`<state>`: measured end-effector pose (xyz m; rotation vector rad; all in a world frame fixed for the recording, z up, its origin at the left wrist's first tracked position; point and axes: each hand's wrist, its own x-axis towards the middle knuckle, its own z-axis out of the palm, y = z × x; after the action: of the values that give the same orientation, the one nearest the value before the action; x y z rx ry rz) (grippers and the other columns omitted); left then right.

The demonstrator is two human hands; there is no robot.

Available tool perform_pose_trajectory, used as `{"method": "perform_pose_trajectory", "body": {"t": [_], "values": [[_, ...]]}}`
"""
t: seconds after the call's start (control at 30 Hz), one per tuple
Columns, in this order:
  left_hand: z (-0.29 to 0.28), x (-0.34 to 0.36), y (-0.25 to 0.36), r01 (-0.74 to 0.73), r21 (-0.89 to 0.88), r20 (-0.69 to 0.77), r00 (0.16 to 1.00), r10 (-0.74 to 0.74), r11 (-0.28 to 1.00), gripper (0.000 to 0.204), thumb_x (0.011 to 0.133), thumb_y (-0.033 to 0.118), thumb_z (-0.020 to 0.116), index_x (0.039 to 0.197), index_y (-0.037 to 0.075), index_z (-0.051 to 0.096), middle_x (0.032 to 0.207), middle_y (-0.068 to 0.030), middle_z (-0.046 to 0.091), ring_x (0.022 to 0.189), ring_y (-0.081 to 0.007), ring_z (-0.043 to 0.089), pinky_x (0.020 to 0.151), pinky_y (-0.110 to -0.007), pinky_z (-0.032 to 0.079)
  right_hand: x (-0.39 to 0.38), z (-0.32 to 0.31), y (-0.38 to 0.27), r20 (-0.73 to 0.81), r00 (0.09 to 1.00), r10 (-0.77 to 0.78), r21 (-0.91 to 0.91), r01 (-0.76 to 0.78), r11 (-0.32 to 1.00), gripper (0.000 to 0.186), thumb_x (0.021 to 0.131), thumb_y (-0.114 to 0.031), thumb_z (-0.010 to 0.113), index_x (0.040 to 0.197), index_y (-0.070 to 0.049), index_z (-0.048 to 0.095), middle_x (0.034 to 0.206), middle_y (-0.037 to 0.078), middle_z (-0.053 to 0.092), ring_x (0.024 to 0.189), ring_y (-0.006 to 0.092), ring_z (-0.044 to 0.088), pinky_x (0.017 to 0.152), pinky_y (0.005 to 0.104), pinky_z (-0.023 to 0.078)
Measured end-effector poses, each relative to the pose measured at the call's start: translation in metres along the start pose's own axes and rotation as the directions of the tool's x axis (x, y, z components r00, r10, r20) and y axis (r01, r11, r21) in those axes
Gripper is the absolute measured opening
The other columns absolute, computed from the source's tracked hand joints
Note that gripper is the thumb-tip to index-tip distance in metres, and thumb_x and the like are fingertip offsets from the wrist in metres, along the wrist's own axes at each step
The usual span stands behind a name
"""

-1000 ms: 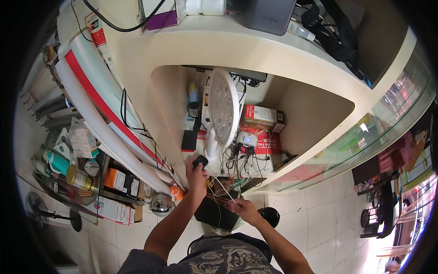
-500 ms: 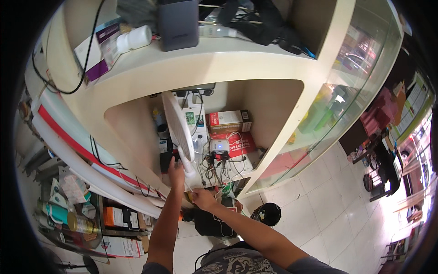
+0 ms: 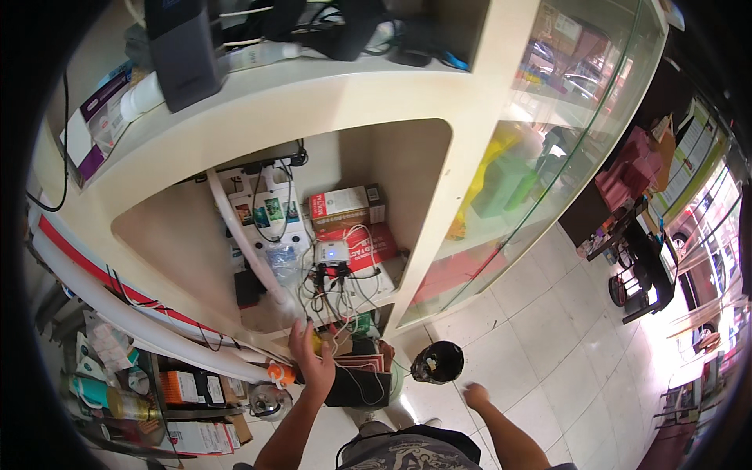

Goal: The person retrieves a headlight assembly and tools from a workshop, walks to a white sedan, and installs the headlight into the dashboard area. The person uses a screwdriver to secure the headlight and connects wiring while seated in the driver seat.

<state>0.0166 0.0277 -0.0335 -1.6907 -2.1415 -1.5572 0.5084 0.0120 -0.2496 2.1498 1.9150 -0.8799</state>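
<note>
My left hand (image 3: 313, 362) is raised at the cabinet's lower front edge, fingers stretched up and apart, with nothing clearly held. Just above its fingertips, a white electric mosquito swatter (image 3: 244, 239) stands nearly edge-on in the compartment, its handle end down by the shelf's front. To the right, my right hand (image 3: 476, 395) hangs over the tiled floor, curled closed, with no object visible in it. A small white box with a blue light (image 3: 332, 252) sits on the shelf, a tangle of cables (image 3: 333, 294) in front of it.
A red-and-white carton (image 3: 341, 202) lies at the compartment's back. A black-lined bin (image 3: 437, 362) stands on the floor between my hands. Left are long white tubes (image 3: 149, 329) and an orange-topped jar (image 3: 280, 374); right is a glass display case (image 3: 501, 180).
My left hand has let go of the swatter, which now stands alone, turned more edge-on. My right hand has moved away to the right. The head view has shifted.
</note>
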Motion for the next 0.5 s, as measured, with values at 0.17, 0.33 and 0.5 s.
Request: {"method": "perform_pose_trajectory", "body": {"t": [0.17, 0.33, 0.5], "values": [[0.046, 0.073, 0.044, -0.33, 0.048, 0.213, 0.926, 0.313, 0.943, 0.066, 0.077, 0.0, 0.075, 0.138, 0.003, 0.052, 0.153, -0.0209, 0.039, 0.14, -0.0454, 0.036, 0.115, -0.055, 0.033, -0.101, 0.053, 0.253, 0.39, 0.826, 0.406, -0.485, -0.19, 0.854, 0.021, 0.088, -0.026, 0.064, 0.081, -0.012, 0.078, 0.086, 0.007, 0.076, 0.078, 0.0239, 0.073, 0.064, 0.0382, 0.055], [0.114, 0.246, 0.04, -0.454, 0.52, 0.384, 0.881, 0.276, 0.724, 0.086, 0.076, 0.02, 0.083, 0.151, 0.007, 0.043, 0.16, -0.0207, 0.033, 0.149, -0.0457, 0.026, 0.118, -0.056, 0.03, -0.239, 0.106, 0.32, 0.351, 0.877, 0.329, -0.376, -0.19, 0.907, 0.02, 0.086, -0.029, 0.067, 0.093, -0.012, 0.077, 0.087, 0.007, 0.075, 0.079, 0.0234, 0.071, 0.066, 0.039, 0.055], [0.15, 0.342, 0.02, -0.498, 0.707, 0.611, 0.787, -0.08, 0.502, 0.118, 0.059, 0.049, 0.091, 0.155, 0.008, 0.035, 0.156, -0.0183, 0.039, 0.145, -0.0439, 0.033, 0.113, -0.053, 0.037, -0.334, 0.184, 0.271, -0.22, 0.968, 0.117, 0.055, -0.107, 0.993, 0.027, 0.081, -0.039, 0.066, 0.084, -0.012, 0.071, 0.081, 0.01, 0.07, 0.079, 0.0288, 0.068, 0.063, 0.0425, 0.054]]}}
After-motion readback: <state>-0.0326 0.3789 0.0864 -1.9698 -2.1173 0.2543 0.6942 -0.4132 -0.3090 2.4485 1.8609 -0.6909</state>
